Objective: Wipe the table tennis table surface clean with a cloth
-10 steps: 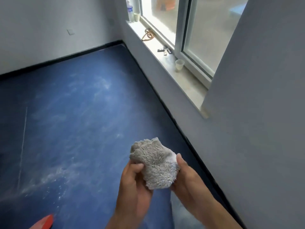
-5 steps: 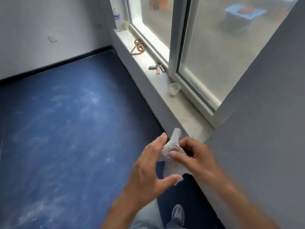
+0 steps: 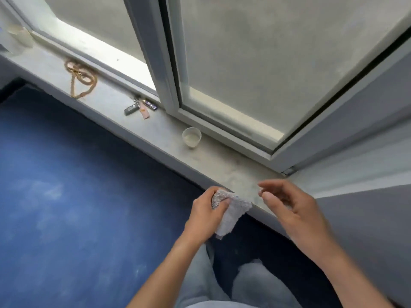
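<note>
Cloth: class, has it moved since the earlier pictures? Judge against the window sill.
Yes. The cloth, gripped by the left hand, has moved from over the blue floor to the front edge of the window sill, near its end.

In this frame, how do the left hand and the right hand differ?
The left hand grips the grey cloth; the right hand holds nothing. The left hand's fingers curl round the cloth; the right hand's are loosely bent, spread. Both are bare and hover by the near end of the windowsill.
</note>
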